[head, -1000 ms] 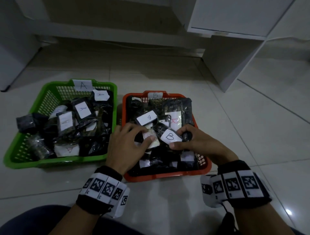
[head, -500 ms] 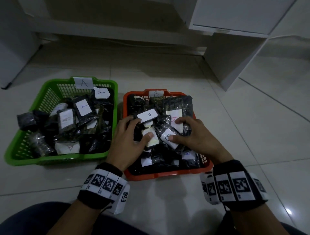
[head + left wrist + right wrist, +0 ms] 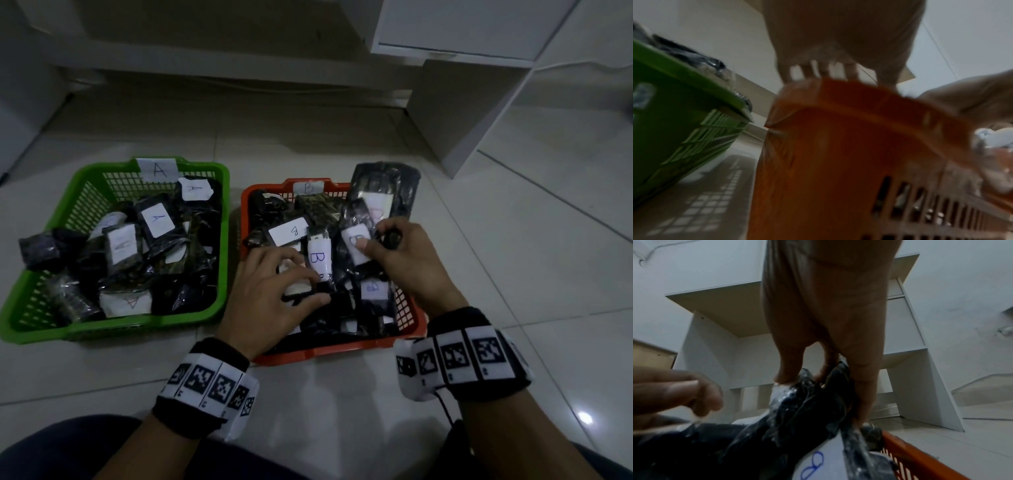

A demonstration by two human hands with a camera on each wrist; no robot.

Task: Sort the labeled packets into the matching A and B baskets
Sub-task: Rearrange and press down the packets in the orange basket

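Now right hand (image 3: pixel 407 260) has lifted its pinched B packet (image 3: pixel 356 245); left hand (image 3: pixel 270 294) still grips another.

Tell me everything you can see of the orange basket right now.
The orange basket is a rectangular plastic crate with slotted walls and a solid flared rim, standing upright on the pale tiled floor, right of the green basket with a gap between them. A white paper label marked B sits on its far rim. It is heaped with dark shiny packets bearing white B labels; one large packet leans over the far right corner. The left hand and right hand both reach into it among the packets.
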